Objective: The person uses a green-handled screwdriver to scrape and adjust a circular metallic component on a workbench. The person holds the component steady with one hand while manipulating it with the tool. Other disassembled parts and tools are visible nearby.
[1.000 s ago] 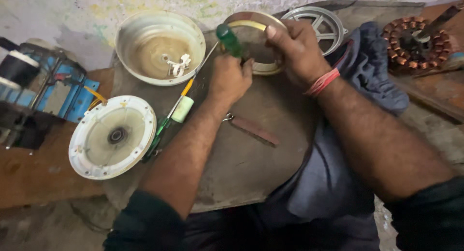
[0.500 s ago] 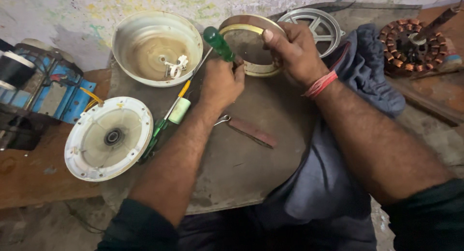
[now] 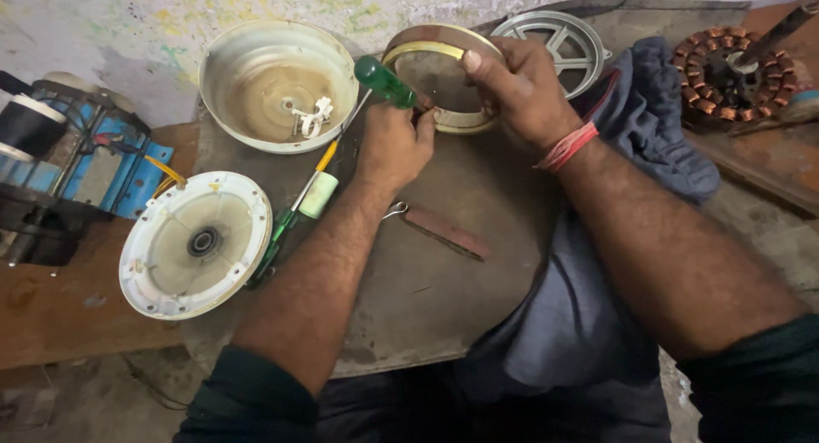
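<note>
Beside our right hand's (image 3: 520,89) grip steadying the metal ring (image 3: 444,72), we are closing our left hand (image 3: 394,144) around the green-handled screwdriver (image 3: 386,81), keeping its tip square.

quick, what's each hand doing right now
Left hand: closed around the green-handled screwdriver, tip at the round metal ring.
Right hand: closed on the ring's rim, holding it tilted up off the board.

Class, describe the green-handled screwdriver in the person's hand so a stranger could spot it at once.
Find the round grey work board. At its far edge the left hand grips the green-handled screwdriver against a metal ring. Unlike the tools lying flat nearby, it is held up.
</note>
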